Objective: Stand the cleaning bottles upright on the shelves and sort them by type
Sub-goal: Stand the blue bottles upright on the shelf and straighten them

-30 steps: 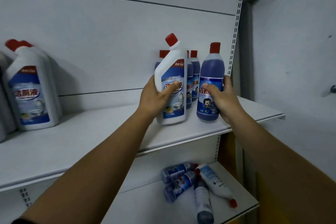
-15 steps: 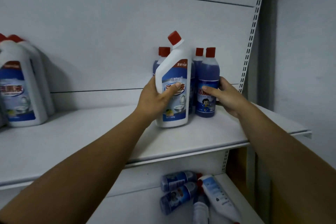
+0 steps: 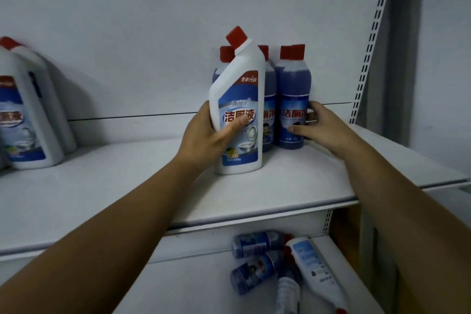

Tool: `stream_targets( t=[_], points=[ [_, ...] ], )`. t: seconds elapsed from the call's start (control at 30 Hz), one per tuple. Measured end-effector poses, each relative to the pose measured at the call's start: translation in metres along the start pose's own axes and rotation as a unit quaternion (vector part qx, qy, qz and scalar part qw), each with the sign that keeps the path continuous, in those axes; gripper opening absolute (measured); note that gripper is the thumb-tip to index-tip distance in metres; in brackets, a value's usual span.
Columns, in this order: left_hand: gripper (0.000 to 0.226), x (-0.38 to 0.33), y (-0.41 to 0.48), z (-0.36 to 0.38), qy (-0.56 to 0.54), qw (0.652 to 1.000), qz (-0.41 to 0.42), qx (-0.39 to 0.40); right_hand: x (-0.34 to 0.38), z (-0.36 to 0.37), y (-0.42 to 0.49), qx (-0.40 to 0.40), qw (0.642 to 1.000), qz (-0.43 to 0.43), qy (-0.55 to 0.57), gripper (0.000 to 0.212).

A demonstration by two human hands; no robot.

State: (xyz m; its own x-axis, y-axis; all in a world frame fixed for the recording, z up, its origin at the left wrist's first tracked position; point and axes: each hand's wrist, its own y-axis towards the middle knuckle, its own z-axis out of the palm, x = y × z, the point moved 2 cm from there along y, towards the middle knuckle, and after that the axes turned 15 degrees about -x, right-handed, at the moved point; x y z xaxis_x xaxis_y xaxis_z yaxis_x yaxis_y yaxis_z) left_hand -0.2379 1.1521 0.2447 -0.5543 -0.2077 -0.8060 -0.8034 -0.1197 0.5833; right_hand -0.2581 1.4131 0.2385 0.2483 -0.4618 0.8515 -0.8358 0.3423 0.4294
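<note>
Since a second ago the right hand has pushed the round, dark-blue plastic bottle with a red cap back from the shelf front. It now stands upright close to the grey back panel, just beside the other blue red-capped bottles. The thumb lies across the front of its label and the fingers curl round its right side. The left hand has stayed wrapped round the white plastic bottle with an angled neck and red cap, thumb across the blue label. That bottle stands upright on the white metal upper shelf, in front of the blue row. Two more white angled-neck bottles stand at the far left. On the lower shelf several blue bottles and one white bottle lie on their sides.
</note>
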Motion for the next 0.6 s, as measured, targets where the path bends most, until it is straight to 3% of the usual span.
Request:
stream_targets(
  t=[0.23, 0.37, 0.43, 0.53, 0.6],
  points=[
    [0.060, -0.003, -0.003, -0.001, -0.014, 1.000, -0.011, 0.002, -0.002, 0.008, -0.003, 0.012, 1.000, 0.002, -0.002, 0.058],
    [0.059, -0.004, -0.004, -0.004, -0.010, 1.000, -0.020, 0.012, 0.001, 0.006, -0.010, 0.035, 0.990, -0.024, -0.131, 0.047],
    [0.057, -0.006, -0.004, -0.005, -0.002, 1.000, -0.023, 0.018, 0.004, 0.005, -0.017, 0.071, 0.960, -0.043, -0.266, 0.043],
    [0.049, -0.010, -0.006, -0.007, 0.011, 0.999, -0.030, 0.022, 0.007, 0.012, -0.033, 0.161, 0.872, -0.061, -0.459, 0.046],
    [0.045, -0.013, -0.007, -0.009, 0.019, 0.999, -0.034, 0.030, 0.008, 0.019, -0.044, 0.183, 0.826, -0.071, -0.528, 0.049]
  ],
)
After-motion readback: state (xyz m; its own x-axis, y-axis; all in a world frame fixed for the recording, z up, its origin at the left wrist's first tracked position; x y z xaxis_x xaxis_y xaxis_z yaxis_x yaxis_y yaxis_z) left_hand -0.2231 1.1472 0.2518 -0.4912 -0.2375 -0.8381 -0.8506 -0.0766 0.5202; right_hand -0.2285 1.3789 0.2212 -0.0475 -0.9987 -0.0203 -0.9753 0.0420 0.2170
